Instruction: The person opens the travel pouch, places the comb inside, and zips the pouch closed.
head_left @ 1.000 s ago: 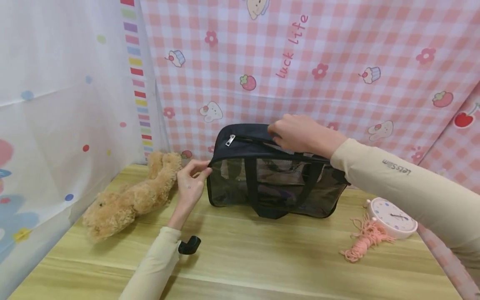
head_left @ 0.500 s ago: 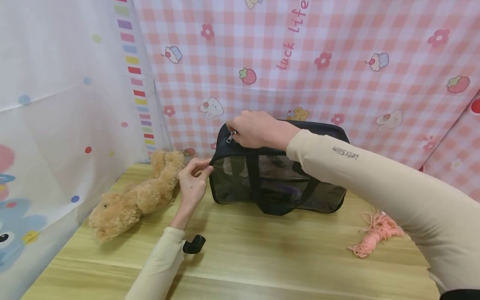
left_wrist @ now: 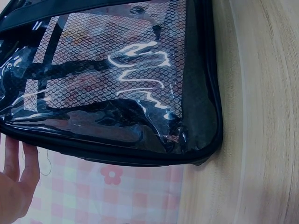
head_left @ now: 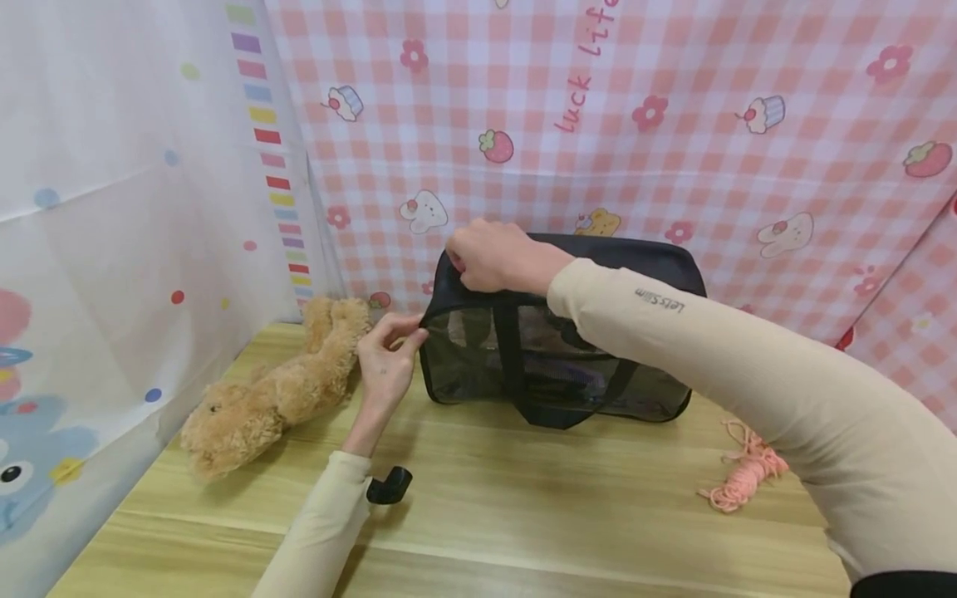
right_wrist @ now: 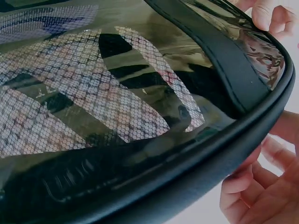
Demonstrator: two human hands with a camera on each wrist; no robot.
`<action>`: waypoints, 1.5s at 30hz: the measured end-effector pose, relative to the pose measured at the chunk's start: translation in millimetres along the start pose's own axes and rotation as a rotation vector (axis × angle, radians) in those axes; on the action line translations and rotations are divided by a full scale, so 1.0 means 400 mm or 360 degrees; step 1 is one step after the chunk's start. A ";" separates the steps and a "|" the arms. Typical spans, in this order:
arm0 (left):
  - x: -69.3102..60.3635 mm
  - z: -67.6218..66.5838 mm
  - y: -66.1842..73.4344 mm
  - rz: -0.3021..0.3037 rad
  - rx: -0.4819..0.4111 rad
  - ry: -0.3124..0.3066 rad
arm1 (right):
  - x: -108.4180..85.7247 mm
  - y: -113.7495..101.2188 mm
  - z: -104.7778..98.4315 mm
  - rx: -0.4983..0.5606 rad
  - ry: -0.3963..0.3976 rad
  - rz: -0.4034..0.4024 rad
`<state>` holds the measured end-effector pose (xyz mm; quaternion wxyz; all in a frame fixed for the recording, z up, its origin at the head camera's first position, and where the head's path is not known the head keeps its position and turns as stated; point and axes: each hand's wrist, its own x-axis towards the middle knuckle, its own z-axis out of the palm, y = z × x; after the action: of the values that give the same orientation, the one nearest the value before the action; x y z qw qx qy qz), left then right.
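Note:
A black bag with a see-through front stands upright on the wooden table, its carry strap hanging down in front. My left hand pinches the bag's upper left corner between thumb and fingers; in the left wrist view its fingers lie against the black edge. Over the left end of the bag's top is my right hand, fingers curled where the zipper pull was seen; the pull is hidden behind them. The right wrist view shows that hand at the bag's dark rim, and mesh shows through the clear panel.
A tan plush toy lies on the table left of the bag. Pink yarn lies to the right, partly beside my right sleeve. A pink checked cloth hangs close behind the bag.
My right hand has moved left along the bag's top to the zipper pull and now covers it. The right sleeve now hides the clock. My left hand keeps its pinch.

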<state>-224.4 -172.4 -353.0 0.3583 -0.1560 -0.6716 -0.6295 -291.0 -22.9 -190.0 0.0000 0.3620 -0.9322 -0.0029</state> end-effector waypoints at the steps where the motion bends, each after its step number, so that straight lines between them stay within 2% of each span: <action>1: 0.000 0.000 0.000 0.0000 -0.0001 0.0002 | -0.001 0.000 0.000 0.0014 0.0009 0.0008; 6: 0.003 -0.002 0.004 0.0003 0.0001 0.0004 | -0.005 0.001 -0.002 0.0099 0.0086 0.0037; 12: 0.003 -0.001 0.008 0.0014 0.0013 0.0001 | -0.006 0.003 0.001 0.0170 0.0142 -0.0012; 25: -0.003 -0.004 0.007 0.0000 0.0089 -0.0013 | -0.016 0.054 -0.052 0.0435 -0.0008 -0.0038; 45: -0.005 -0.002 0.006 0.0022 0.0063 0.0002 | -0.032 0.093 -0.063 0.0508 -0.0112 0.0098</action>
<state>-221.0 -172.1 -352.6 0.3660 -0.1532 -0.6825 -0.6138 -306.7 13.1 -164.6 -0.0901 0.3282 -0.9309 0.1326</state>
